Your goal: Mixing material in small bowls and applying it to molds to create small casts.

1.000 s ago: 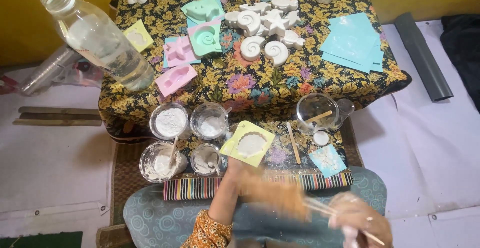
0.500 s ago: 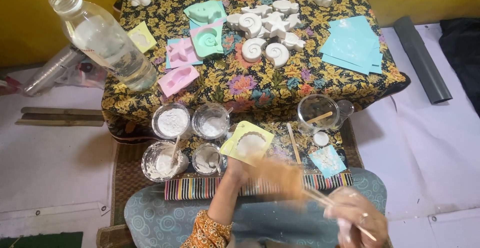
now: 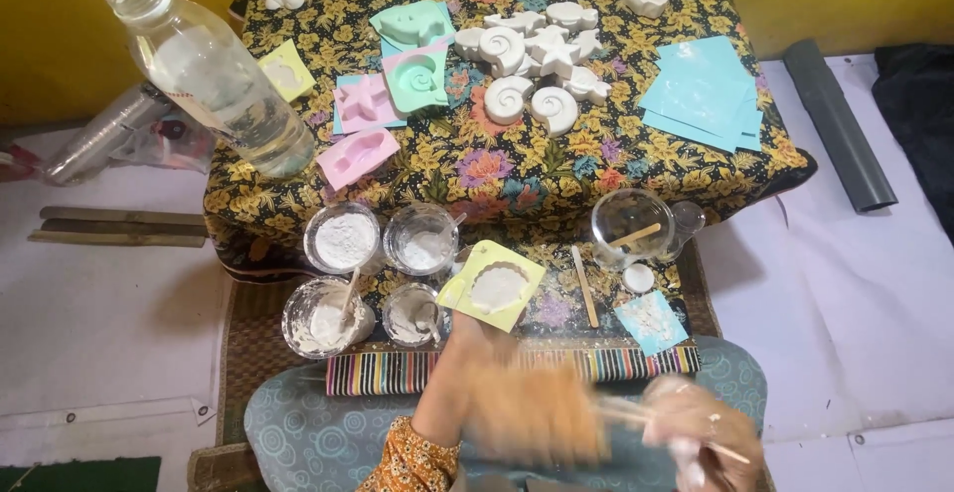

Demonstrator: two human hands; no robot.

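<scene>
Surroundings: low table [image 3: 298,189] under a floral black-and-yellow cloth. Clear plastic water bottle [image 3: 214,75] lies tilted at the left edge. Pink and mint rubbery moulds [image 3: 388,94] near the middle. White plaster shell and star casts [image 3: 532,65] clustered toward the far edge. Stack of pale blue square sheets [image 3: 701,89] at the right edge.
Near edge: four clear round cups of white powder or paste [image 3: 343,239], two with sticks standing in them. Yellow square mould filled with white plaster [image 3: 494,285] just right of them. Flat wooden stick [image 3: 584,286] lying beside it. Clear glass jar with a stick inside [image 3: 633,229] further right. Small blue square sheet dusted white [image 3: 648,321] at the near right corner.
Obstruction: nothing covers the yellow mould; it lies open, just beyond the left hand.
Left hand [image 3: 527,408]: heavily motion-blurred, low over the striped mat edge [image 3: 397,373]; grip cannot be told.
Right hand [image 3: 696,432]: blurred, fingers closed round a thin pale wooden stick [image 3: 621,412] that points left toward the left hand; something white shows beneath the fingers.
Textures: casts matt and chalky; moulds smooth; cups glossy.
</scene>
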